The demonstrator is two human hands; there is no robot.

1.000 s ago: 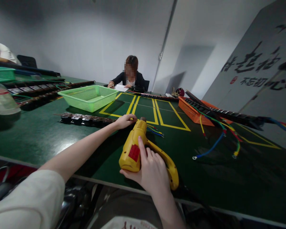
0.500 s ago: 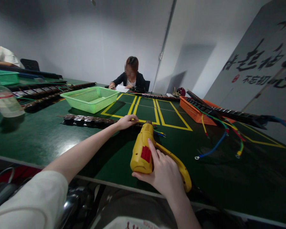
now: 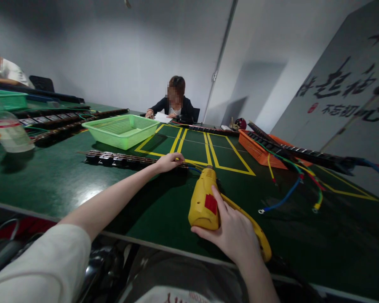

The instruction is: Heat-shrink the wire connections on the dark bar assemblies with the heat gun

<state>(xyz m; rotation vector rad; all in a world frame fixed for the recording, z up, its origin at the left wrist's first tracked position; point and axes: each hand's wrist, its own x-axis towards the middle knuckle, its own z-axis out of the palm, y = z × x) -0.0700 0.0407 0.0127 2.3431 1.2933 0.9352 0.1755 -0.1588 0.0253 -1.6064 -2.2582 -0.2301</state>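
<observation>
A yellow heat gun (image 3: 202, 206) with a red label is in the grip of my right hand (image 3: 233, 223), its nozzle pointing away from me over the table. My left hand (image 3: 170, 162) is closed at the right end of a long black strip (image 3: 113, 158) with thin rods or wires along it. Its fingertips are partly hidden, but they appear to hold the strip's end. Blue and yellow wires (image 3: 194, 168) come out there, just left of the heat gun's nozzle.
A light green basket (image 3: 123, 141) stands behind the strip. At right, an orange basket (image 3: 259, 158) carries more black strips with lugged cables (image 3: 281, 202). A plastic bottle (image 3: 11, 132) and further strips (image 3: 57, 128) are at left. A co-worker (image 3: 173, 101) sits opposite with paper.
The heat gun and my right hand have moved to the right, uncovering the wires at the strip's end. My left hand stays almost where it was.
</observation>
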